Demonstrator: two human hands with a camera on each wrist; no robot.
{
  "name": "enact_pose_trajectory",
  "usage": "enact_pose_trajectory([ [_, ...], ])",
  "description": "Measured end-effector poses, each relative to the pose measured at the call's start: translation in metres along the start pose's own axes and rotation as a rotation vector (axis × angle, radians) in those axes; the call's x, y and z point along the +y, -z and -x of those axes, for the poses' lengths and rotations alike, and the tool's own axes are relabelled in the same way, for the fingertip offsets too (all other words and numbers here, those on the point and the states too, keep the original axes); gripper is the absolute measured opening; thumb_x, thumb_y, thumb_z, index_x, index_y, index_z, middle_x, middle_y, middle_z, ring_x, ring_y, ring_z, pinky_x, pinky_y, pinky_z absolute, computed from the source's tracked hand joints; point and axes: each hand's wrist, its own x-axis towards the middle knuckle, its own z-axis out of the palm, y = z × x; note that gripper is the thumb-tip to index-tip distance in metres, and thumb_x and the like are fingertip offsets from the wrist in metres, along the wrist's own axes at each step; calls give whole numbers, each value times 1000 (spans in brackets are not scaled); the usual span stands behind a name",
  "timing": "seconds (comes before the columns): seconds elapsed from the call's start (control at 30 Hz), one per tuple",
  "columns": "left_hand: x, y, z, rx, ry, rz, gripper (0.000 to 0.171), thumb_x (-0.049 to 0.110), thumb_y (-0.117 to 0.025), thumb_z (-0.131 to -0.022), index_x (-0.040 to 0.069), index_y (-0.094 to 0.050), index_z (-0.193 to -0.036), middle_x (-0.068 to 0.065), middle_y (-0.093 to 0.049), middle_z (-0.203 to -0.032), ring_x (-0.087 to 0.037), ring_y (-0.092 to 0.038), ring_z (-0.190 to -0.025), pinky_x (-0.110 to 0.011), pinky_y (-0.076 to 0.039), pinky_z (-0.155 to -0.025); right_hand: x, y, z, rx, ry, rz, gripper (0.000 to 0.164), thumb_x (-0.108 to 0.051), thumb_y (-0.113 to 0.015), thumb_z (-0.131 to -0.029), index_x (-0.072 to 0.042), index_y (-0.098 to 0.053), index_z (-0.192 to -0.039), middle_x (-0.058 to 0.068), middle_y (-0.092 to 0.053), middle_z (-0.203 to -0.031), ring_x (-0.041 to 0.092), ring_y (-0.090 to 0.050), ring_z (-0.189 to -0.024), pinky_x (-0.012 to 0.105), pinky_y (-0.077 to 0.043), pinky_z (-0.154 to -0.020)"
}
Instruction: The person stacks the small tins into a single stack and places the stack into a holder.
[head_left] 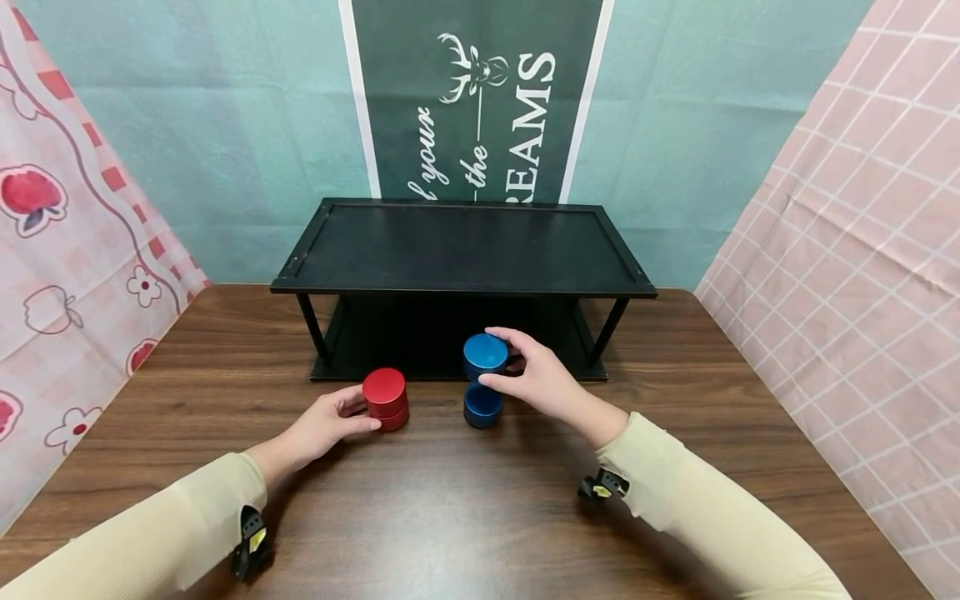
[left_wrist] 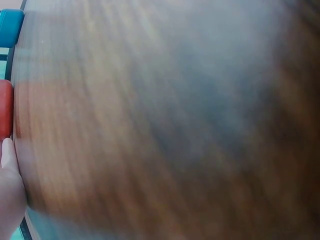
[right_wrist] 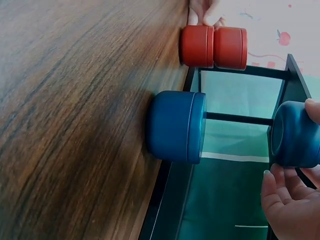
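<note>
Two round red tins stand stacked on the table, the upper red tin (head_left: 384,388) on the lower red tin (head_left: 392,421). My left hand (head_left: 322,429) grips the lower one from the left, its thumb along the near side. One blue tin (head_left: 482,408) stands upright to their right. Directly over it, my right hand (head_left: 536,375) holds a second blue tin (head_left: 485,354) between thumb and fingers. A gap separates the two blue tins (right_wrist: 172,127) in the right wrist view. Only a slice of the left hand (left_wrist: 10,200) and a red tin (left_wrist: 5,110) enters the left wrist view.
Behind the tins stands a black two-tier shelf (head_left: 465,250), its lower board close to the blue pair. The wooden table (head_left: 450,517) extends toward me. Cloth hangs at the back (head_left: 247,150) and on both sides, pink-checked on the right (head_left: 862,250).
</note>
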Motion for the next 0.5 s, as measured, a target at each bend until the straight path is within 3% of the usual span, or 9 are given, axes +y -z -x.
enact_pose_trajectory([
  [0.17,1,0,0,1,-10,1,55,10,-67,-86,-5,-44,-133,-22,-49,-132,-36,-43,-124,-39,-37,-101,-4,-2,-3,-12,1,-8,63,-26,-74,-81,-9,-46,-135,8,-52,-127,21,-55,-97,36,-50,-83],
  [0.5,-1,0,-1,8,-11,-2,55,10,-67,-85,-5,-45,-133,-21,-50,-131,-36,-44,-123,-34,-39,-99,-6,-9,-8,-25,19,-4,62,-25,-73,-82,-9,-46,-135,8,-53,-126,21,-55,-99,35,-50,-83],
])
